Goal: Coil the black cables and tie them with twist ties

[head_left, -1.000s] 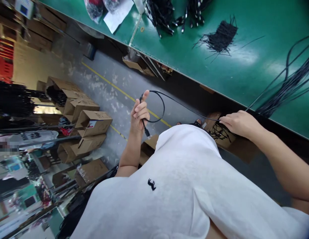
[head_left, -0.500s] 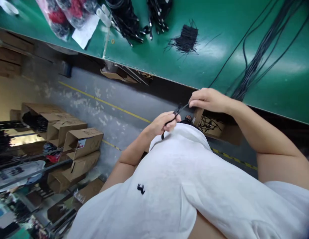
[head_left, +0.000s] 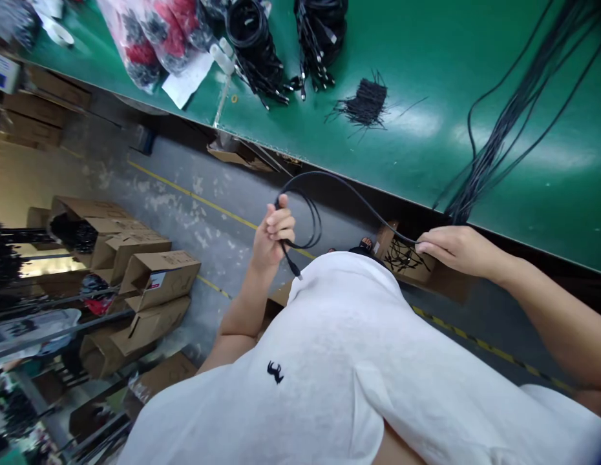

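Note:
A thin black cable (head_left: 349, 183) spans the gap between my two hands in front of the bench. My left hand (head_left: 275, 231) is closed around one part of it, with a loop hanging beside the fingers and a plug end (head_left: 295, 268) dangling below. Farther right, my right hand (head_left: 450, 248) pinches the same cable between thumb and fingers. A bundle of loose black cables (head_left: 494, 148) lies on the green bench (head_left: 426, 39) and hangs over its edge near my right hand. A pile of short black ties (head_left: 368, 102) rests on the bench top.
Coiled black cables (head_left: 256, 55) and a second coiled bunch (head_left: 322, 42) lie at the back, beside plastic bags with red and dark contents (head_left: 145, 39). Under the bench edge stands a carton with black pieces (head_left: 404, 252). Open cardboard boxes (head_left: 158, 281) stand at left on the floor.
My hands have moved apart, the left one leftward and the right one rightward and down. A loop and a long arc of cable now show between them.

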`<control>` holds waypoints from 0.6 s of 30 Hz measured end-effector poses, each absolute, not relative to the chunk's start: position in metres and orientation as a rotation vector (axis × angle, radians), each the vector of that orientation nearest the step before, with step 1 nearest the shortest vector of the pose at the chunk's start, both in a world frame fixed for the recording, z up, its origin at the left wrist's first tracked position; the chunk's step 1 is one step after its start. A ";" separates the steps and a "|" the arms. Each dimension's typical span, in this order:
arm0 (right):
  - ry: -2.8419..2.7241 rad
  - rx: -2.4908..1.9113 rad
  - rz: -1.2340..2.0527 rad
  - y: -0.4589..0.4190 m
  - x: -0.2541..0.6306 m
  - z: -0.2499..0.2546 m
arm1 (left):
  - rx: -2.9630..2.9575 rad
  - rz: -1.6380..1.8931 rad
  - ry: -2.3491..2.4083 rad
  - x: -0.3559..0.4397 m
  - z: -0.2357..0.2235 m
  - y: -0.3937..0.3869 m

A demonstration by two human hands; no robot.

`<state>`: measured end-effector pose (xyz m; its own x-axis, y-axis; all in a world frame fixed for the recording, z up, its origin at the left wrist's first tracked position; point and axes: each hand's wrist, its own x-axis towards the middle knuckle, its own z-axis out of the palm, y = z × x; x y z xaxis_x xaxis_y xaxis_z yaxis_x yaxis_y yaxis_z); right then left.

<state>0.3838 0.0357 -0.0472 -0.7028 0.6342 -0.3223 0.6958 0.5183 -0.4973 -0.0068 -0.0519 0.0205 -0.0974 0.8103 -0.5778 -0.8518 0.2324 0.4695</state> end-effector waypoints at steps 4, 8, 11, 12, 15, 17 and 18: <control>2.515 1.665 -0.875 0.042 0.396 -0.050 | -0.048 1.376 1.016 -0.025 0.023 -0.066; 2.415 1.845 -0.731 0.066 0.404 -0.050 | 0.034 1.119 1.045 -0.029 0.019 -0.088; 2.409 1.985 -0.649 0.070 0.400 -0.041 | 0.182 0.952 1.074 -0.035 0.013 -0.106; 2.419 2.013 -0.637 0.070 0.398 -0.039 | 0.233 0.896 1.064 -0.038 0.011 -0.112; 2.451 1.992 -0.629 0.072 0.391 -0.038 | 0.344 0.749 0.988 -0.046 0.006 -0.128; 2.434 1.937 -0.644 0.074 0.387 -0.041 | 0.377 0.648 0.945 -0.050 0.005 -0.134; 2.413 1.921 -0.648 0.075 0.385 -0.043 | 0.389 0.600 0.930 -0.051 0.005 -0.136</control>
